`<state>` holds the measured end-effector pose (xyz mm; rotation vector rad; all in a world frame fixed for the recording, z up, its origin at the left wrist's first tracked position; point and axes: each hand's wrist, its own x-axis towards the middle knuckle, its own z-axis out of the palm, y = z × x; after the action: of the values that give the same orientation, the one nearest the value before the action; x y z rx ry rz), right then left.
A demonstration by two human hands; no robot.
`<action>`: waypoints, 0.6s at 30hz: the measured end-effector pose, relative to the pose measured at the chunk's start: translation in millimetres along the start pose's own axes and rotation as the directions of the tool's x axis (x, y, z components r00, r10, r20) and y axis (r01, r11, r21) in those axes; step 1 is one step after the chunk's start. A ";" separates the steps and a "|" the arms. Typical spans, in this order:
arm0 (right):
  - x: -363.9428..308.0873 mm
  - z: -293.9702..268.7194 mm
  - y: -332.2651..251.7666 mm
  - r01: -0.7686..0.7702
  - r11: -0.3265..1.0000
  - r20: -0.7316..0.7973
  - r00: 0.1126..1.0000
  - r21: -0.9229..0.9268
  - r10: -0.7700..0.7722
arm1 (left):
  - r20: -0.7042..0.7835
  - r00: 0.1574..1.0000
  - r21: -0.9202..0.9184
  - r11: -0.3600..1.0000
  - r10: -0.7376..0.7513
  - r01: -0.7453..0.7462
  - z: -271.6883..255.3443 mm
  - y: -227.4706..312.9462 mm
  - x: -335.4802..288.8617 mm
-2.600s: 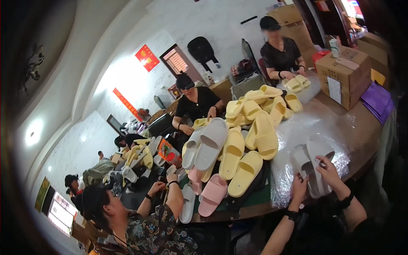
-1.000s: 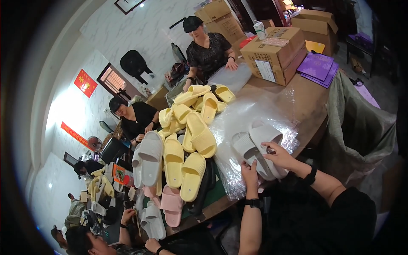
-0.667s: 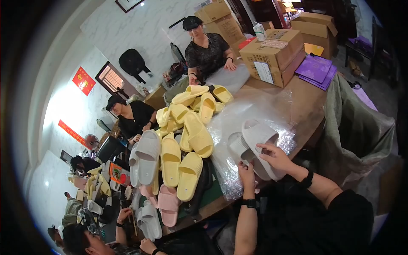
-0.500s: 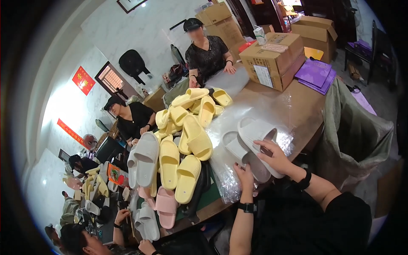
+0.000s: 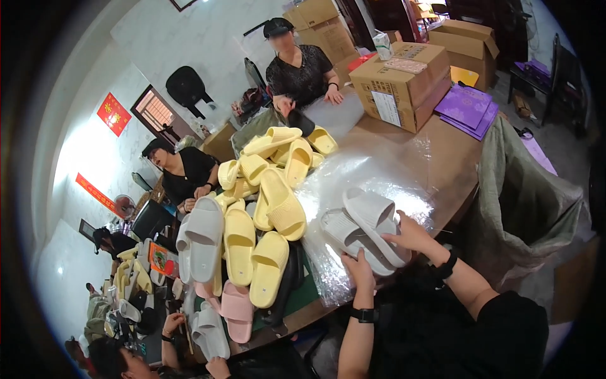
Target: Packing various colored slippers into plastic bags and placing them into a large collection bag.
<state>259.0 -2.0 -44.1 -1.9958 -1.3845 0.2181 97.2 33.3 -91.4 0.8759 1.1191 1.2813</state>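
A pair of grey slide slippers lies on clear plastic film (image 5: pixel 328 259) in front of me. The upper grey slipper (image 5: pixel 371 208) rests aslant across the lower grey slipper (image 5: pixel 344 226), their heels toward me. My right hand (image 5: pixel 413 235) grips the upper slipper at its right side near the heel, fingers bent at the edge. At the heel end of the lower slipper, my left hand (image 5: pixel 360 270) holds the rim, thumb up; its other fingers are partly hidden.
Left of the film are piled yellow slippers (image 5: pixel 270 268), grey slippers (image 5: pixel 205 237) and a pink slipper (image 5: pixel 237 312). A cardboard box (image 5: pixel 404 88) and purple bags (image 5: pixel 466 107) stand at the far right. A green sack (image 5: pixel 524 202) hangs beside the table. Co-workers sit beyond and left.
The upper grey slipper has turned and come down across the lower one. My right hand has shifted from its top to its side. The far co-worker now holds up something black.
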 end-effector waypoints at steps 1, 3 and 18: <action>4.2 -0.5 4.7 -0.116 0.970 0.200 0.977 0.214 0.073 | 0.012 1.000 0.039 0.999 0.022 -0.023 1.6 -0.1 -2.1; 12.0 -6.8 -0.4 -0.353 0.838 0.465 0.875 0.417 0.137 | 0.021 1.000 0.039 0.999 0.023 -0.023 3.0 3.3 -5.1; -21.1 -41.2 -122.8 0.389 0.857 -0.271 0.832 -0.338 -0.484 | 0.603 0.797 -0.405 0.872 0.028 0.276 15.0 7.6 -30.4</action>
<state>177.1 -14.7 57.7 -1.7385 -1.6512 -0.5404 111.3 5.6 -75.9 0.7281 0.3220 0.9906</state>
